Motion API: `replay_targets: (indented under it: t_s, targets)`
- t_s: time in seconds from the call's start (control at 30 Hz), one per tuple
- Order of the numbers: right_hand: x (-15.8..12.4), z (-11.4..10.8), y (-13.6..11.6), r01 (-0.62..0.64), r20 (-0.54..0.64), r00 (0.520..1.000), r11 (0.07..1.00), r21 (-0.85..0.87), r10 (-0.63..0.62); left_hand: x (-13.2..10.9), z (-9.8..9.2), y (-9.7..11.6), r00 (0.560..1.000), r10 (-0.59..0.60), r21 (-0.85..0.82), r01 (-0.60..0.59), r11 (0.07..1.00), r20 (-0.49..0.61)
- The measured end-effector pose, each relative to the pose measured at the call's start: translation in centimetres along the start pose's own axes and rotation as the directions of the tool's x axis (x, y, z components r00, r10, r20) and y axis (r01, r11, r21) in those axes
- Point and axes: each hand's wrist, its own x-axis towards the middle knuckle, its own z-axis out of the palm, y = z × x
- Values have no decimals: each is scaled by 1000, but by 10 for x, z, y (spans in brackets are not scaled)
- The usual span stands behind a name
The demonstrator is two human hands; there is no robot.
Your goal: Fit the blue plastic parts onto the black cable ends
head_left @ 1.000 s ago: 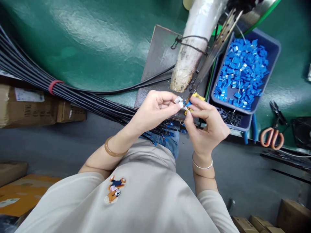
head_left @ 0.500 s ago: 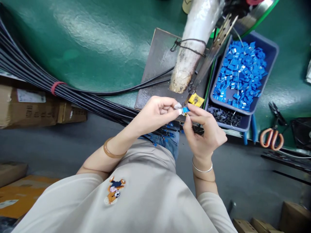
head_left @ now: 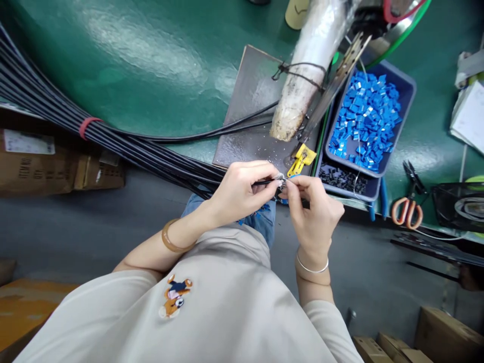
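Observation:
My left hand [head_left: 249, 190] pinches the end of a black cable [head_left: 263, 182], with whitish wrapping at its fingertips. My right hand [head_left: 312, 204] is closed at the same spot, thumb and forefinger together. A bit of blue shows at its fingertips; most of what it grips is hidden. Just beyond the fingertips lies a yellow tool part [head_left: 302, 159] on the dark plate [head_left: 249, 96]. The black cable bundle [head_left: 151, 151], tied with a red band [head_left: 87, 126], runs in from the left. Blue connector ends hang over my lap.
A bin [head_left: 406, 108] of blue connectors overlaps a second bin [head_left: 342, 190] of small black parts at the right. Orange-handled cutters [head_left: 407, 212] lie near the table edge. A plastic-wrapped cylinder [head_left: 302, 80] and a metal bar [head_left: 336, 80] slant over the plate. Cardboard boxes stand lower left.
The blue piece between my fingertips is now mostly covered, and a black cable shows in my left hand. My hands are slightly lower, exposing more of the yellow part. The view has shifted a little.

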Motion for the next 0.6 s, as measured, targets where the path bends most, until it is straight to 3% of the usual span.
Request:
replay_targets:
  t_s: [0.07, 0.13, 0.17, 0.23, 0.3, 0.37, 0.5, 0.6]
  targets:
    - [0, -1, 0, -110, 119, 989, 978, 177, 90, -2, -1, -2, 1000, -7, -53, 7, 999, -7]
    - [0, -3, 1, -143, 137, 984, 953, 267, 109, -4, 0, -4, 997, -72, -166, 70, 984, -1]
    - [0, -4, 1, -110, 70, 993, 958, 263, 95, -5, 0, -5, 993, -114, -228, 113, 967, 7]
    - [0, -5, 2, -17, -174, 983, 976, 219, 57, -6, 2, -8, 980, -198, -330, 193, 924, 16]
    - [0, -5, 3, 66, -406, 913, 968, 243, 39, -5, 4, -9, 967, -255, -376, 240, 895, 8]
    - [0, -4, 4, 107, -487, 871, 942, 318, 65, -4, 5, -10, 957, -290, -386, 268, 883, 1]
    - [-2, 0, 9, 43, -370, 927, 960, 276, 65, 0, 5, -10, 952, -306, -384, 290, 877, 19]
    - [-3, 7, 15, 75, -270, 963, 984, 164, -28, 3, 5, -10, 953, -299, -395, 291, 871, 44]
